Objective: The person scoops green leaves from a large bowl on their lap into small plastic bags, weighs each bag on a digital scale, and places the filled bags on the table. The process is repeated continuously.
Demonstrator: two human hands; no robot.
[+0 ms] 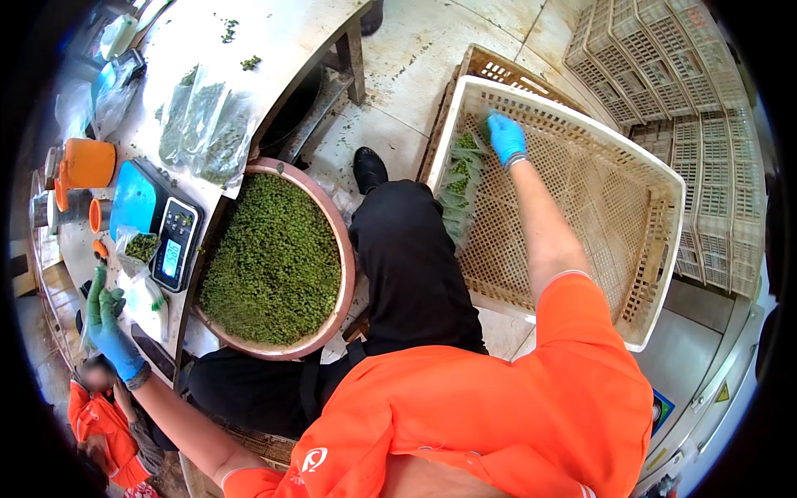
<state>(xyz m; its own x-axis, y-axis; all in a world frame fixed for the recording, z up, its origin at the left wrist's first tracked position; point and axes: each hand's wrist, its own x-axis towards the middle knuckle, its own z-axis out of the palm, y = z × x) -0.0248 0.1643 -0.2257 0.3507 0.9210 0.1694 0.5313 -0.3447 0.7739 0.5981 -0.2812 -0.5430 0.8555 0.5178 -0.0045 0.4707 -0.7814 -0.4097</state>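
My right hand [506,141], in a blue glove, reaches into a white plastic crate [573,104]. Its fingers close on the far end of a row of clear bags [459,187] of green berries along the crate's left wall; the hand hides part of the bag it touches. At the table's edge, my left hand [116,332], its glove stained green, holds its fingers stretched out beside a white stack of thin plastic [151,305]. Just beyond it are a digital scale [176,241] with a lit display and a small filled bag [141,246].
A round pink tub [347,274] full of loose green berries stands left of my knee. More filled bags [207,124] and an orange jug [89,162] are on the table [274,33]. Stacked crates [706,166] line the right. Another person [108,423] is at the lower left.
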